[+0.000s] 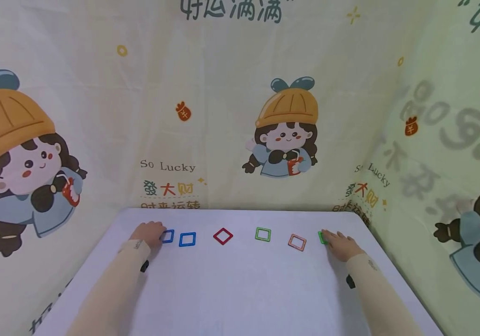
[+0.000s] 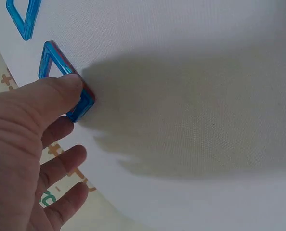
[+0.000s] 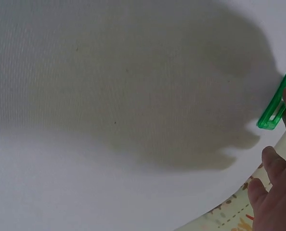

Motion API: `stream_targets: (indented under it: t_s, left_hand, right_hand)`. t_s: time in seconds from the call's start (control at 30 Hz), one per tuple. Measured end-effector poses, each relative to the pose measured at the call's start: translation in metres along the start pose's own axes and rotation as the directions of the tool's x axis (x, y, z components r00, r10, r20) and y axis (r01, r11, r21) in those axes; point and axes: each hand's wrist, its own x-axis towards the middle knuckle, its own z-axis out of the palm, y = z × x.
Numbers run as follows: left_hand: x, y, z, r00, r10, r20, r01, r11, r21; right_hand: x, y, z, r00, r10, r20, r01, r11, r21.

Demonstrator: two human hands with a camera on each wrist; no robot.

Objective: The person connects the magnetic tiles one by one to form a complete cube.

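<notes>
At the far left of the table, my left hand (image 1: 148, 234) pinches a blue square frame-shaped tile (image 2: 60, 58). Its thumb lies across the tile, while the other fingers spread past the table edge in the left wrist view. A red edge shows along one side of that tile. On the far right, my right hand (image 1: 342, 246) grips a green frame-shaped tile (image 3: 276, 98) between thumb and index finger, partly covering it. Between the hands lie a second blue tile (image 1: 187, 246), a red one (image 1: 218, 232) turned like a diamond, another green one (image 1: 263, 228) and an orange-pink one (image 1: 299, 237).
The tiles form a loose row near the back edge of the white table (image 1: 240, 289). Behind and beside it hangs a printed cloth (image 1: 223, 154) with cartoon figures and lettering. Dark shadows of the hands fall on the tabletop in both wrist views.
</notes>
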Motion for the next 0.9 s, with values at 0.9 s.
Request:
stream_targets:
  t_s: [0.9]
  left_hand:
    - [-0.027,0.005,-0.012,0.969,-0.028,0.247,0.105,0.947,-0.304]
  right_hand:
    - [0.008,0.009,-0.013,0.996,-0.053,-0.073,0.042,0.990,-0.134]
